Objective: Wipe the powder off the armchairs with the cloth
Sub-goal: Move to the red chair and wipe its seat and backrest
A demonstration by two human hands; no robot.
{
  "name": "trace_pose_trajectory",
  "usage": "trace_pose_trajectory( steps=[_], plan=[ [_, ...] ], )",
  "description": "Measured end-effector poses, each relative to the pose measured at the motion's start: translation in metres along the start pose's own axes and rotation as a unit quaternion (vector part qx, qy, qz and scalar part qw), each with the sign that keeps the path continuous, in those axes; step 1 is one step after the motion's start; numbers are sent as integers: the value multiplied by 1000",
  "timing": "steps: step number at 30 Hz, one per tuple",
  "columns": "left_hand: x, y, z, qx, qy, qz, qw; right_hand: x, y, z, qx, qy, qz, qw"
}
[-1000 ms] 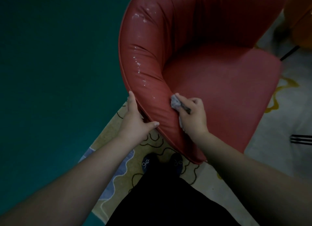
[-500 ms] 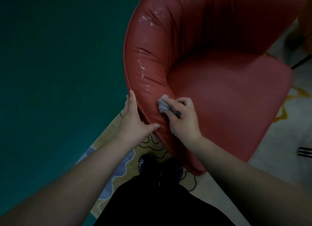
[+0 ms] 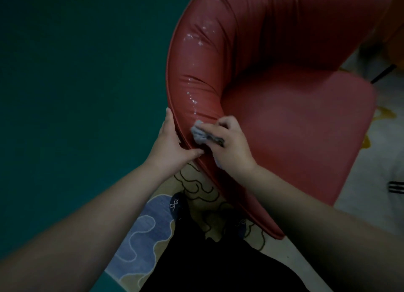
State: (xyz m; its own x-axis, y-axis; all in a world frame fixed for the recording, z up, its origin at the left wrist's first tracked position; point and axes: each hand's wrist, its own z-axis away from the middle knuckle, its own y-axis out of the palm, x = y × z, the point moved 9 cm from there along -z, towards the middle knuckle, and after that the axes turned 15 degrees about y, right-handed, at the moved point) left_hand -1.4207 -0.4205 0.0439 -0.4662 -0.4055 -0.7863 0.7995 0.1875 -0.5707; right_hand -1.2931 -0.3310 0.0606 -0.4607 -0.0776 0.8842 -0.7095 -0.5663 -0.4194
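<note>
My right hand (image 3: 229, 143) grips the bunched cloth (image 3: 202, 134) and has slid it outward from the arm's inner face onto its crown, close to my left hand (image 3: 172, 145), which stays clamped on the outer rim, thumb on top. So the low stretch looks wiped; powder (image 3: 192, 95) still streaks the arm above the cloth, toward upper centre. The armchair (image 3: 295, 121) opens to the frame's right, its arm running from lower centre up to the top. The cloth lies across that arm.
</note>
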Motion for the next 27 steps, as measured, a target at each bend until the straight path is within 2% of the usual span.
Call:
trace_pose_trajectory(
  steps=[2, 6, 8, 10, 15, 18, 21, 24, 27],
  plan=[
    [4, -5, -8, 21, 0, -1, 1000, 9, 7, -29, -18, 1, -8, 1000],
    [6, -17, -26, 57, 4, 0, 998, -10, -4, -43, -86, 113, -62, 988],
    [7, -22, -36, 70, 8, -1, 998, -13, -11, -19, -122, 102, -33, 987],
    [7, -28, -43, 82, 18, -10, 996, -5, -7, -6, -113, 78, -17, 990],
    [10, -28, -51, 105, 27, -19, 994, 35, 11, -59, -114, 0, 60, 992],
    [10, -28, -54, 103, 34, -6, 994, 26, 0, -80, -160, 57, 18, 985],
    [5, -34, -61, 105, 52, -8, 993, 10, -7, -52, -181, 97, 19, 979],
    [0, -45, -74, 96, 69, -25, 993, 20, 4, -28, -158, 52, 38, 985],
    [-3, -51, -85, 96, 82, -29, 992, 42, 17, -56, -148, -1, 73, 986]
  ],
)
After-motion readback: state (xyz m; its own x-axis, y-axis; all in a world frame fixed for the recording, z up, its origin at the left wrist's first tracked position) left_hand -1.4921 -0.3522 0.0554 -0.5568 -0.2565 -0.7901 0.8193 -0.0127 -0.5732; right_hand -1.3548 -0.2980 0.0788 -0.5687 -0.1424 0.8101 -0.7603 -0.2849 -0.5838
